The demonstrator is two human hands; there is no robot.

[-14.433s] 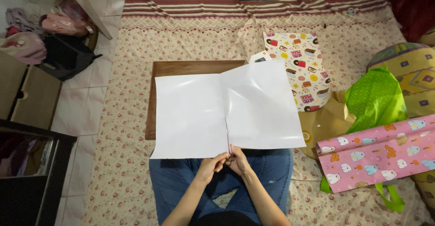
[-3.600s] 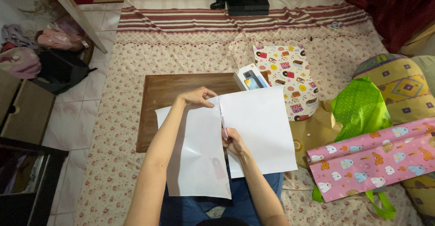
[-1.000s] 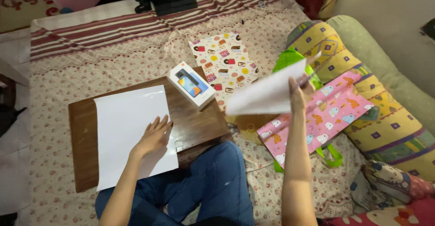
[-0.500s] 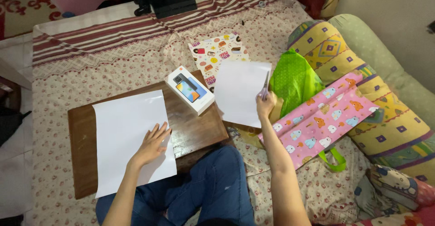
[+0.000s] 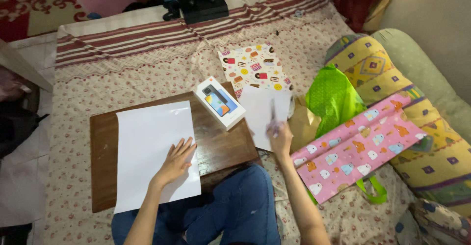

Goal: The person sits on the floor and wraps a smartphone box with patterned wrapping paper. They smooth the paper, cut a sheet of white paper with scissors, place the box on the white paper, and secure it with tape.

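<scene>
Left hand (image 5: 177, 159) flat, fingers spread, pressing white sheet (image 5: 154, 151) onto wooden board (image 5: 103, 161) | right hand (image 5: 280, 136) closed around scissors (image 5: 273, 120), touching smaller white sheet (image 5: 260, 115) beside board's right edge | phone box (image 5: 219, 102) on board's far corner | pink wrapping roll (image 5: 355, 147) to right

The left hand (image 5: 175, 162) lies flat, fingers spread, on a white sheet (image 5: 152, 147) over a wooden board (image 5: 100, 161) — the right hand (image 5: 280, 138) holds scissors (image 5: 273, 120) against a second white sheet (image 5: 260, 115), a phone box (image 5: 219, 102) just beyond its fingertips.
</scene>
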